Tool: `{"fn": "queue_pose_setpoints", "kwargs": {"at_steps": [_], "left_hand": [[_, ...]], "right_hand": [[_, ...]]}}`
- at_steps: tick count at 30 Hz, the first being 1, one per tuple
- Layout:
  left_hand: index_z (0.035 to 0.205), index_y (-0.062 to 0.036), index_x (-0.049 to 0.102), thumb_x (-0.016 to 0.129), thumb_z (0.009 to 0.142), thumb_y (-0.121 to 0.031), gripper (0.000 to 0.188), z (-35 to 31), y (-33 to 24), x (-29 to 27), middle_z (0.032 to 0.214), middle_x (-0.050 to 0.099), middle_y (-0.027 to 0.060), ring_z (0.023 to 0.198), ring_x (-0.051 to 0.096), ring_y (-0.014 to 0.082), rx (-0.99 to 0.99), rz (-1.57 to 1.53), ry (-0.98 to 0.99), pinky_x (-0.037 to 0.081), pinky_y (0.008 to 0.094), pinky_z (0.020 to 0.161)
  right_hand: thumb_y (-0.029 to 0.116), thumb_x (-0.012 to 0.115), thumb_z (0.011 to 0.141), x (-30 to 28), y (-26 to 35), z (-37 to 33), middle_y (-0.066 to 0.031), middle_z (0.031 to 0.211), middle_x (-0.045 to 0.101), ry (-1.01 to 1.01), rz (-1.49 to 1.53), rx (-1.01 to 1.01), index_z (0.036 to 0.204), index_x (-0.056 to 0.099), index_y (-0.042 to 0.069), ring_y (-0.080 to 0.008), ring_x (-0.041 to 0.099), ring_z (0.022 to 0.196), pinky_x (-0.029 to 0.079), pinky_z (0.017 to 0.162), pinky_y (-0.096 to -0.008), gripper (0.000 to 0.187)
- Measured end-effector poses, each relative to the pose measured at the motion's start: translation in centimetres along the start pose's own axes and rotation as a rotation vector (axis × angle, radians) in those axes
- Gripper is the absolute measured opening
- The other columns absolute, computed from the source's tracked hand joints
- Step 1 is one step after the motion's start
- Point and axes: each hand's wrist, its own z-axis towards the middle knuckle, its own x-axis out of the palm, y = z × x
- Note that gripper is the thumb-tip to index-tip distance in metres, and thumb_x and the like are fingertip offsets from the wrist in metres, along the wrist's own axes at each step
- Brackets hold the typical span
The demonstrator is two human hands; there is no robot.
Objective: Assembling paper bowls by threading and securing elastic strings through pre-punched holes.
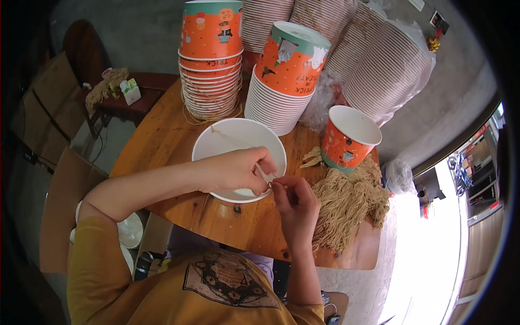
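A white-lined paper bucket (238, 130) sits mouth up on the wooden table in front of me, its rim toward me. A thin tan cord (225, 135) runs from its far rim down across the inside. My left hand (244, 169) reaches over the mouth to the right rim, its fingers closed in a pinch on the cord there. Just outside that rim, my right hand (297, 205) pinches a small loop of the cord between thumb and fingertips. The two hands' fingertips almost meet; the exact grip of the left is partly hidden.
A bundle of tan cords (346, 203) lies right of my right hand. An orange bucket (349, 138) stands behind it. Two stacks of upside-down orange buckets, one with cords (211, 86) and one without (284, 86), stand beyond. Bagged stacks (384, 65) lean at the wall.
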Motion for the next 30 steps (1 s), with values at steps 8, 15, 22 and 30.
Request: {"fn": "queue_pose_setpoints", "kwargs": {"at_steps": [8,15,22,30], "left_hand": [[0.128,-0.0056,0.038,0.060,0.082,0.006,0.052,0.4,1.3,-0.1,0.099,0.060,0.0072,0.092,0.057,0.0119,0.184,-0.105,0.045,0.046,0.0268,0.082],[0.129,-0.0076,0.039,0.059,0.085,0.004,0.050,-0.6,1.0,0.9,0.091,0.058,0.0057,0.083,0.058,0.0134,0.358,0.222,-0.139,0.048,0.0293,0.075],[0.129,-0.0100,0.042,0.060,0.085,0.002,0.049,-1.5,1.0,2.2,0.092,0.056,0.0089,0.083,0.059,0.0245,0.773,0.658,-0.385,0.050,0.0363,0.074],[0.122,-0.0069,0.048,0.059,0.084,0.002,0.041,-1.4,1.6,1.6,0.093,0.054,0.0091,0.084,0.058,0.0242,0.643,0.589,-0.344,0.049,0.0371,0.075]], "right_hand": [[0.004,0.069,0.086,0.5,-0.8,-0.3,-0.0019,0.075,0.059,0.010,0.175,0.105,0.091,0.066,0.001,-0.0049,0.046,0.059,0.040,0.054,-0.0217,0.007],[0.005,0.070,0.086,0.2,-1.0,-0.5,-0.0017,0.071,0.055,0.012,0.166,0.120,0.092,0.066,0.002,-0.0059,0.043,0.056,0.038,0.052,-0.0226,0.008],[0.004,0.071,0.082,0.2,0.3,-0.3,-0.0045,0.070,0.053,-0.018,-0.064,-0.073,0.090,0.065,0.004,-0.0118,0.045,0.052,0.039,0.049,-0.0269,0.010],[0.002,0.070,0.079,1.3,-0.1,-0.5,-0.0051,0.071,0.056,-0.041,-0.086,-0.080,0.084,0.059,0.005,-0.0124,0.050,0.053,0.043,0.051,-0.0277,0.012]]}}
